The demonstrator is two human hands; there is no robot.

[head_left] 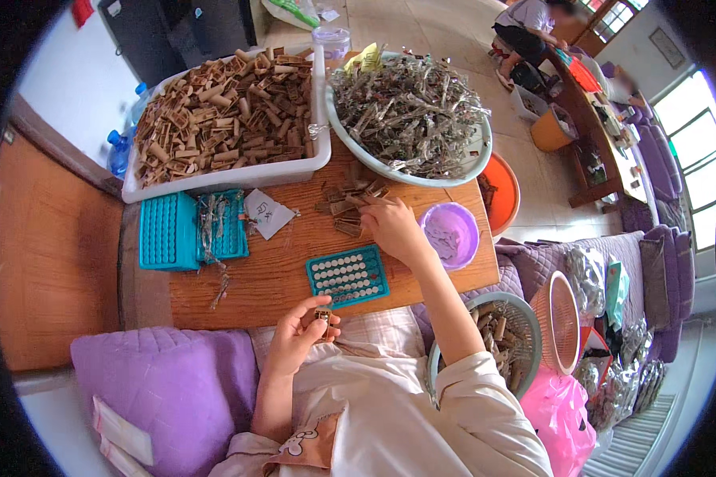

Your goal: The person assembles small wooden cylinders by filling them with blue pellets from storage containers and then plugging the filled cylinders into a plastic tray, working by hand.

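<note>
My left hand (298, 334), near the table's front edge, pinches a small brown piece (323, 318) with a shiny detail on it. My right hand (394, 228) reaches over the table, its bent fingers closed on a brown tube piece at the right side of a small pile of brown tube pieces (342, 208). The fingertips are partly hidden there. Between the two hands lies a teal tray (380, 290) with rows of round white discs. A purple bowl (471, 238) with small pale pieces stands right of my right hand.
A white bin (322, 151) of brown pieces and a basin (485, 159) of shiny wired parts fill the back. Teal racks (169, 230) and white paper (269, 213) lie left. An orange bucket (511, 191) and grey basket (533, 334) stand right. A person (525, 24) sits far off.
</note>
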